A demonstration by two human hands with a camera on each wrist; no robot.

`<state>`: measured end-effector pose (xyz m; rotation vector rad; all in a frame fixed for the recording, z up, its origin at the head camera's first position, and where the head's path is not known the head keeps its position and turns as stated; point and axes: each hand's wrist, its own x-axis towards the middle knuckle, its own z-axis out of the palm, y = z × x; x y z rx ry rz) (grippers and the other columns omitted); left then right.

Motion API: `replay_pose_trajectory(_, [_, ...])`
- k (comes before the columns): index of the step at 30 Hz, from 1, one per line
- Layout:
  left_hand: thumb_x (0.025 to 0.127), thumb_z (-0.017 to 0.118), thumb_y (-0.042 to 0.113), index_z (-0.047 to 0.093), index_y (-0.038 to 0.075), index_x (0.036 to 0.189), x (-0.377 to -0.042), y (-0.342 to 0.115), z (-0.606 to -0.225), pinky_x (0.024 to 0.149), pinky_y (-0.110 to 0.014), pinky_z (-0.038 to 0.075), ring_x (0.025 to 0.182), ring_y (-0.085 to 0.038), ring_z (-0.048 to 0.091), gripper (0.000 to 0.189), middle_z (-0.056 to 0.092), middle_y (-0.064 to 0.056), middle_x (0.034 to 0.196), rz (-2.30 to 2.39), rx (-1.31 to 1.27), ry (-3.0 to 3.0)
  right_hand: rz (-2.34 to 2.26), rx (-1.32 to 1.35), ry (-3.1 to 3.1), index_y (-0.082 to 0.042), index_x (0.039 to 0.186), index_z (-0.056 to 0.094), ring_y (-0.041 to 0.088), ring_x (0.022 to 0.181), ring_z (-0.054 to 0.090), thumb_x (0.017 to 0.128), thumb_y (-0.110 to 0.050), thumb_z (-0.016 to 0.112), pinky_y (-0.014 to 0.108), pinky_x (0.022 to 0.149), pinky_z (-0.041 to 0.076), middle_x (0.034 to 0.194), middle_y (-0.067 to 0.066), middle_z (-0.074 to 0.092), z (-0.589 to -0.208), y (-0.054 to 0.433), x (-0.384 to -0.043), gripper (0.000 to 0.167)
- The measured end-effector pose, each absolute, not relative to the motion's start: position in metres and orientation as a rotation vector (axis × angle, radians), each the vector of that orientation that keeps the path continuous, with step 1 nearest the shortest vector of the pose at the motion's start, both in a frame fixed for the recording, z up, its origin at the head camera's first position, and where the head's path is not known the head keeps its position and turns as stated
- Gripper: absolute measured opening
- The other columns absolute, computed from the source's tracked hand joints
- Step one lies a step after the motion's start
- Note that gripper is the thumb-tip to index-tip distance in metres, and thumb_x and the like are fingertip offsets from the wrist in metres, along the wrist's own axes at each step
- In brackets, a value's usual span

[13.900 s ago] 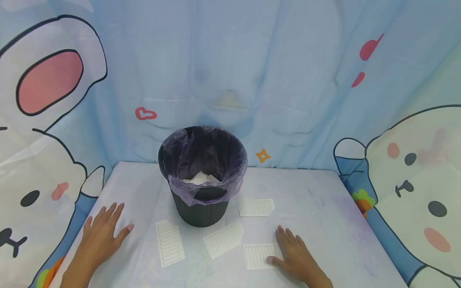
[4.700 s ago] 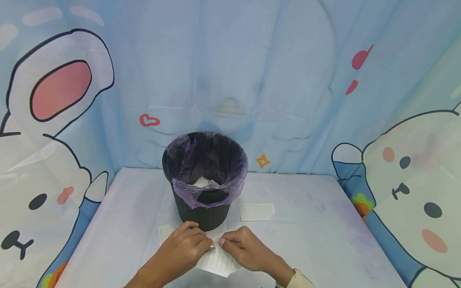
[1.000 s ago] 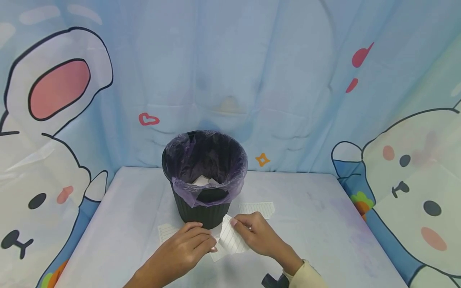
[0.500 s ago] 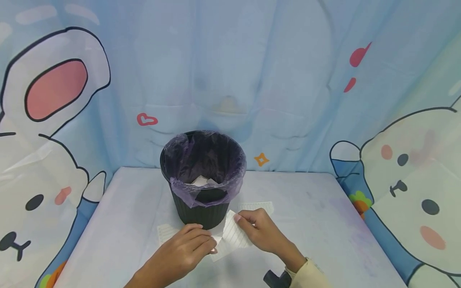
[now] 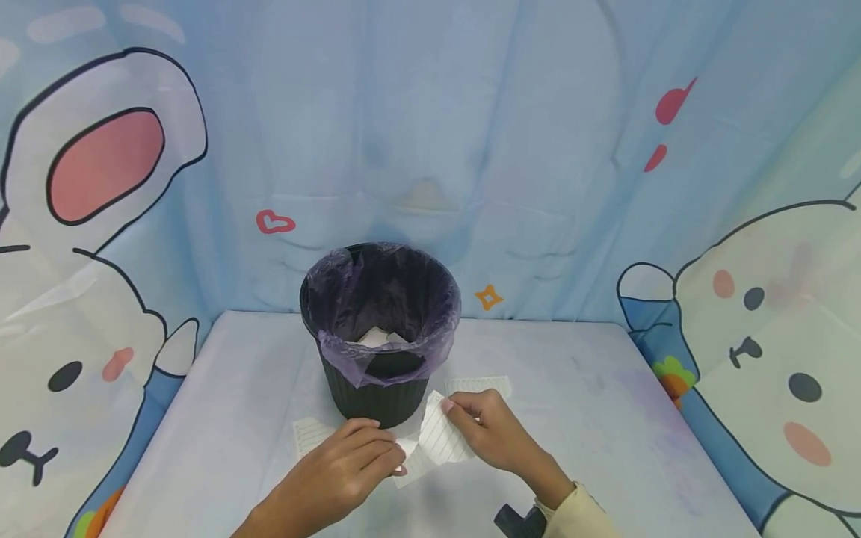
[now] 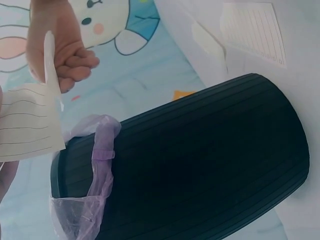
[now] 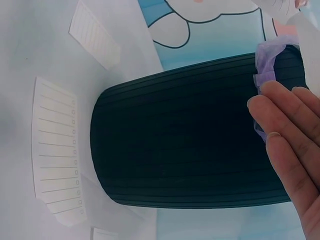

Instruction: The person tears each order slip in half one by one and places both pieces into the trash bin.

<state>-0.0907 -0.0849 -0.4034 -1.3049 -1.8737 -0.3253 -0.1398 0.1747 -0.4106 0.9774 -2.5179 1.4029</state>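
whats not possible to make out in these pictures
Full extent of the papers inside: head view, hidden by the bin and its liner.
Whether the held paper is torn through: head view, left hand covers part.
Rest of the leftmost sheet: head view, behind that hand.
Dark object: head view, cut off by the bottom edge.
Small marks on the lined sheet: right wrist view, too small.

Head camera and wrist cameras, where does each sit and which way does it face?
Head: on the head, facing forward and down at the black ribbed round bin; left hand, right hand and cream sleeve show.
Left wrist: on that wrist, facing the bin's side; shows the right hand and the left hand's edge.
Right wrist: on that wrist, facing the bin's side; right hand's fingers show.
Shared: both wrist views show the bin sideways, with purple plastic liner.
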Motion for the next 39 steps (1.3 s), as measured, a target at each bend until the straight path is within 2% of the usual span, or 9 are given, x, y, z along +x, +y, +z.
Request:
replay_pose_trajectory(10, [0.107, 0.049, 0.023, 0.069, 0.010, 0.098, -0.090, -0.086, -0.403, 0.086, -0.029, 0.054, 0.090, -0.011, 0.068, 0.025, 0.072, 0.006, 0.091, -0.316, -1.312, -1.883, 1.346, 0.952, -2.495, -0.011, 0.073, 0.067, -0.003, 0.055, 0.048, 0.101, -0.004, 0.056, 0.018, 0.044, 0.044, 0.063, -0.004, 0.063, -0.412, 0.176, -0.142, 0.030])
replay_pose_trajectory(19, [0.109, 0.044, 0.024, 0.068, 0.011, 0.095, -0.089, -0.086, -0.400, 0.086, -0.027, 0.054, 0.088, -0.009, 0.066, 0.031, 0.070, 0.007, 0.088, -0.310, -1.302, -1.929, 1.352, 0.949, -2.491, -0.011, 0.076, 0.069, -0.002, 0.056, 0.049, 0.101, -0.003, 0.055, 0.020, 0.045, 0.047, 0.065, -0.004, 0.063, -0.416, 0.181, -0.146, 0.029])
replay_pose_trajectory(27, [0.108, 0.047, 0.026, 0.069, 0.013, 0.094, -0.090, -0.087, -0.400, 0.088, -0.028, 0.054, 0.088, -0.008, 0.066, 0.029, 0.070, 0.008, 0.088, -0.304, -1.293, -1.950, 1.347, 0.946, -2.519, -0.014, 0.073, 0.065, -0.003, 0.054, 0.045, 0.101, -0.005, 0.055, 0.019, 0.045, 0.043, 0.062, -0.009, 0.057, -0.419, 0.182, -0.145, 0.032])
replay_pose_trajectory(34, [0.106, 0.050, 0.026, 0.071, 0.014, 0.095, -0.095, -0.090, -0.396, 0.086, -0.031, 0.055, 0.091, -0.008, 0.068, 0.027, 0.071, 0.010, 0.091, -0.366, -1.271, -1.940, 1.334, 1.016, -2.463, -0.012, 0.082, 0.072, -0.002, 0.059, 0.052, 0.101, -0.003, 0.055, 0.021, 0.051, 0.051, 0.071, -0.003, 0.069, -0.411, 0.187, -0.141, 0.027])
replay_pose_trajectory(39, [0.107, 0.048, 0.028, 0.074, 0.013, 0.095, -0.101, -0.097, -0.386, 0.084, -0.031, 0.056, 0.090, -0.010, 0.070, 0.032, 0.075, 0.007, 0.092, -0.479, -1.236, -1.936, 1.322, 1.084, -2.387, -0.013, 0.085, 0.072, -0.001, 0.063, 0.056, 0.101, 0.001, 0.054, 0.020, 0.056, 0.053, 0.076, -0.002, 0.072, -0.396, 0.189, -0.139, 0.027])
